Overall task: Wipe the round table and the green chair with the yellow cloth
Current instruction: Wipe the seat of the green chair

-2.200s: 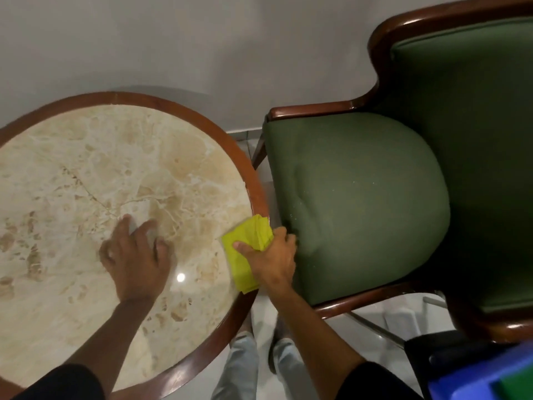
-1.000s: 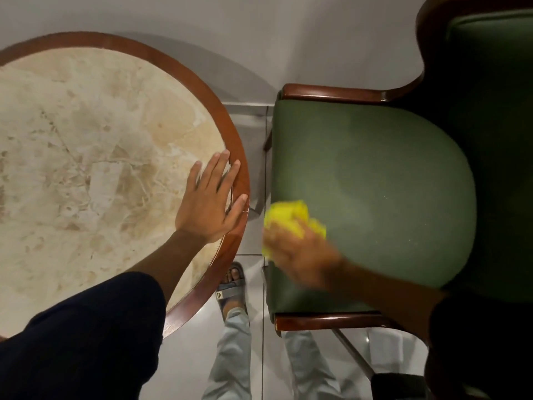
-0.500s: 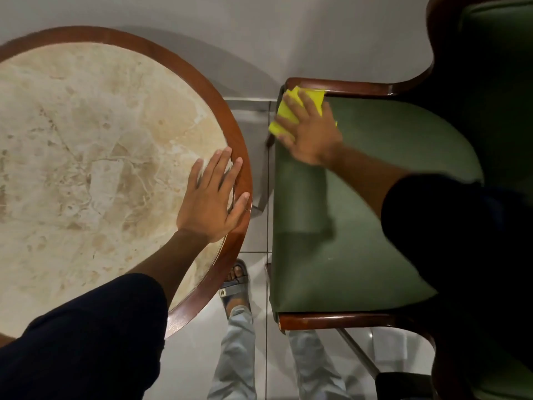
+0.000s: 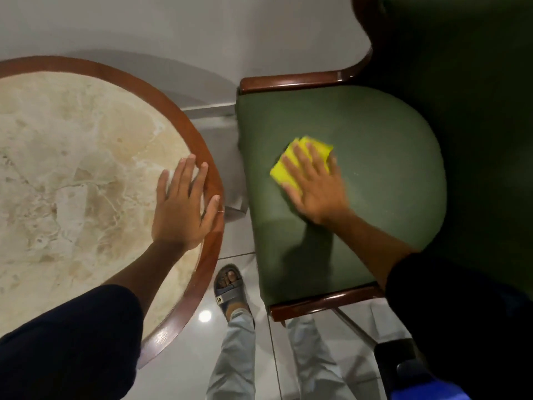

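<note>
On the seat of the green chair (image 4: 375, 168), the right hand (image 4: 315, 186) is lying flat with fingers spread, pressing the yellow cloth (image 4: 291, 166) down against the upholstery; its grip is released, palm and fingers pinning the folded cloth rather than closing around it. The cloth is sitting on the left-centre part of the seat, its far and left edges peeking out beyond the fingertips. The hand's outline is looking slightly blurred. To the left, the left hand (image 4: 181, 209) is resting open and flat on the round worktop (image 4: 72, 174), its grip released and holding nothing, the fingers reaching onto the brown wooden rim nearest the chair. The worktop and the chair are standing near each other with a strip of tiled floor (image 4: 230, 241) between them, where a sandalled foot (image 4: 229, 287) is showing.
</note>
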### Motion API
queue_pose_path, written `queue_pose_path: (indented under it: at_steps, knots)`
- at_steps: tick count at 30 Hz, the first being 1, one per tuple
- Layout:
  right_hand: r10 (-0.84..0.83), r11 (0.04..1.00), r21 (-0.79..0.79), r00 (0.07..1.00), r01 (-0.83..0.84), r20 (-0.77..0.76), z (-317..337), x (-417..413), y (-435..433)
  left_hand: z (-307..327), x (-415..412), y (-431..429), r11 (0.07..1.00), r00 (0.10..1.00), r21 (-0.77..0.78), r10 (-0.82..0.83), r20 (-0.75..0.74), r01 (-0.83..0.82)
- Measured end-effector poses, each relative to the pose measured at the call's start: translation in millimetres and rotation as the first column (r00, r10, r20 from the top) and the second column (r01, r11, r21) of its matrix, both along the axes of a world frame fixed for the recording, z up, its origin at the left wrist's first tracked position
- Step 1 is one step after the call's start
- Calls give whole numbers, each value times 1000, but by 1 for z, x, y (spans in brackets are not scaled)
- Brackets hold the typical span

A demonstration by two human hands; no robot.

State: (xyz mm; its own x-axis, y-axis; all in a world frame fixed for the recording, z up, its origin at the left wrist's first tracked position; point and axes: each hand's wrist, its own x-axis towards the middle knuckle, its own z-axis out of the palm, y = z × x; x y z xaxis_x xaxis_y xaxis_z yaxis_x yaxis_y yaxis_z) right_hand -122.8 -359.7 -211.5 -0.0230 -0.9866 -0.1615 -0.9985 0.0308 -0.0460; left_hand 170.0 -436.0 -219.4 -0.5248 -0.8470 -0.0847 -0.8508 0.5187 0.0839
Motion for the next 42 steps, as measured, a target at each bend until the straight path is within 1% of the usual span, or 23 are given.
queue_pose_path:
  at_steps: [1,2,4,6,7,8,9,10,12,14,15,17,18,20,23,25,26,28,30,33,35,39,42]
  knots:
    - [-191,982,-4,982,191,12,1,-12,-1,0,0,1,1000,1000,3,-3,4,3]
    - [-379,925,6,925,379,29,1,-22,3,1,0,2,1000,1000,5,0,6,0]
    - [-695,719,3,718,695,37,2,-35,31,2,-2,3,1000,1000,11,-4,1,4]
    - [-872,488,-14,488,873,44,6,-26,70,5,-3,2,1000,1000,15,-4,5,4]
    - [-909,412,-16,412,911,57,7,-12,86,7,-3,2,1000,1000,17,10,4,-10]
    - [-924,377,-9,377,926,68,8,6,99,10,-6,3,999,1000,22,27,-10,-27]
    - [-919,389,-4,388,921,72,9,26,106,13,-14,4,999,999,28,37,-39,-36]
    - [-898,435,6,434,900,69,9,43,109,15,-26,7,999,997,41,23,-74,-20]
    - [-820,571,42,567,820,78,7,60,101,17,-61,19,990,985,81,-108,-134,120]
    - [-712,702,27,698,712,79,6,42,78,16,-103,32,955,957,124,-250,-146,269]
    - [-663,747,15,745,664,71,5,23,66,12,-121,35,943,950,151,-276,-147,297]
    - [-622,782,7,781,623,58,2,-27,46,2,-144,29,934,950,190,-279,-138,302]
    - [-636,771,-2,771,636,46,1,-55,39,-5,-151,24,932,950,195,-284,-129,305]
    - [-750,661,-12,661,750,35,-4,-111,38,-19,-155,18,928,944,182,-307,-118,324]
    - [-935,341,1,339,940,100,-5,-158,65,-28,-157,18,930,939,149,-317,-134,335]
    - [-981,118,-23,120,993,154,-4,-135,91,-26,-156,20,929,938,149,-321,-129,338]
    - [-986,36,-41,42,999,161,-3,-107,102,-24,-155,21,930,940,151,-318,-125,335]
    - [-981,-60,-66,-46,996,189,2,-33,115,-21,-155,20,927,942,174,-314,-121,332]
    - [-980,-29,0,-28,1000,197,8,25,114,-18,-156,21,923,942,192,-314,-120,332]
    - [-983,155,85,145,984,111,6,36,114,-19,-158,19,925,944,194,-311,-107,327]
    - [-967,242,100,232,965,108,7,14,112,-18,-157,21,924,943,192,-318,-98,332]
    - [-948,294,104,276,950,159,12,-45,86,-14,-157,23,920,945,213,-318,-82,328]
    - [-914,396,152,374,905,155,20,-123,82,-13,-157,22,919,947,229,-313,-67,320]
